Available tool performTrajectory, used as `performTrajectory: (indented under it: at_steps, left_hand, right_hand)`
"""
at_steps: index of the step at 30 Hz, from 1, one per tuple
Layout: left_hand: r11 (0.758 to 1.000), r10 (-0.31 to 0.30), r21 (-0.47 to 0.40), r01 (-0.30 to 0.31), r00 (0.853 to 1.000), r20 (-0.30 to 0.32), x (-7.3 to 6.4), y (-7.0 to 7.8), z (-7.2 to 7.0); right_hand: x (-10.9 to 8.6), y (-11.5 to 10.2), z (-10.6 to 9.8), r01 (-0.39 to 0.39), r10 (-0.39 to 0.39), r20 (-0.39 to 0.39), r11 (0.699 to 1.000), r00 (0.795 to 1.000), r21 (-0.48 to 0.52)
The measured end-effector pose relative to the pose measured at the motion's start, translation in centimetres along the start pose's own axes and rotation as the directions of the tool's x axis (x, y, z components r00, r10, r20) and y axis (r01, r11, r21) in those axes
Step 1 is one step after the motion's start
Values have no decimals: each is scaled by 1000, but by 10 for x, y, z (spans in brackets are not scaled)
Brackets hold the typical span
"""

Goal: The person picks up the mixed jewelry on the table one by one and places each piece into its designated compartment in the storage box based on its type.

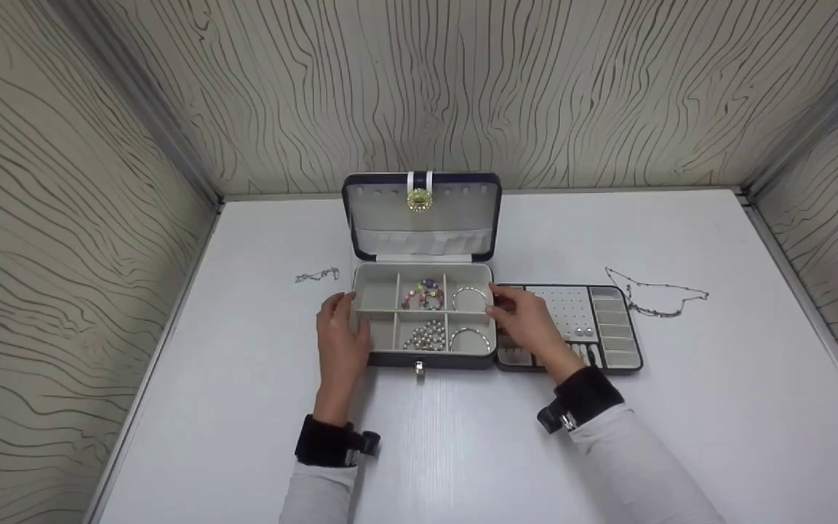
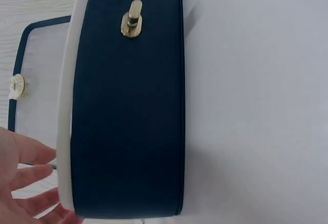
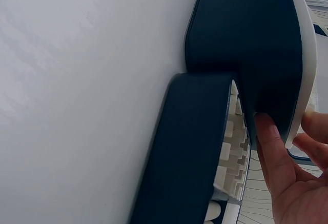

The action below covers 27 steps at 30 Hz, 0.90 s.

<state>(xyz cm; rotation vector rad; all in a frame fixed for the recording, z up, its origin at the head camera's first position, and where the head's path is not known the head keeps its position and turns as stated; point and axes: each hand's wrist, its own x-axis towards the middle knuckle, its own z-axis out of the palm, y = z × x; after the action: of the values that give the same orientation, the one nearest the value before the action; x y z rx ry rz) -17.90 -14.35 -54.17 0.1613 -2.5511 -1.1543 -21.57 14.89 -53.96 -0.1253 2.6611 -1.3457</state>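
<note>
An open navy jewelry box (image 1: 433, 359) with a pale compartment tray stands mid-table, its lid (image 1: 426, 218) raised at the back. My left hand (image 1: 341, 342) grips its left wall, thumb over the rim; the left wrist view shows those fingers (image 2: 38, 201) by the box's corner. On the opposite side, my right hand (image 1: 532, 324) holds the right wall, with the thumb at the rim and a finger (image 3: 271, 137) against the outside. The compartments hold a colorful bead bracelet (image 1: 423, 294), pearly beads (image 1: 428, 336) and two silvery bangles (image 1: 470, 290).
A lower tray (image 1: 617, 335) with stud earrings and ring slots touches the box's right side, partly under my right hand. A thin chain (image 1: 317, 275) lies left of the box; a chain necklace (image 1: 655, 313) lies to the right. Patterned walls (image 1: 433, 87) enclose the table.
</note>
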Motion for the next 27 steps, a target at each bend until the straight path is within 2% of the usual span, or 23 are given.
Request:
performTrajectory:
  at_steps: [5,8,11,17,22,27]
  left_hand:
    - [992,-106,-60,112,989,105,3,-7,-3]
    - [986,-140,-65,154,974,175,4,-10,-3]
    - [984,-151,-66,168,967,207,5,-13,-3]
    - [979,-172,-72,191,962,212,8,-18,-5]
    - [973,-200,-70,218,958,207,10,-23,-5]
    - [961,-237,-92,260,949,205,14,-27,-6]
  right_hand:
    - [0,0,0,-3,3,-2,1000,1000,2]
    - [0,1,0,-2,2,-4,1000,1000,4]
    - [0,1,0,7,-7,-6,1000,1000,7]
    - [-1,1,0,16,-16,-13,1000,1000,10]
    - [-1,1,-1,26,-26,11,1000,1000,0]
    - [-1,3,-13,72,-73,47,997,996,12]
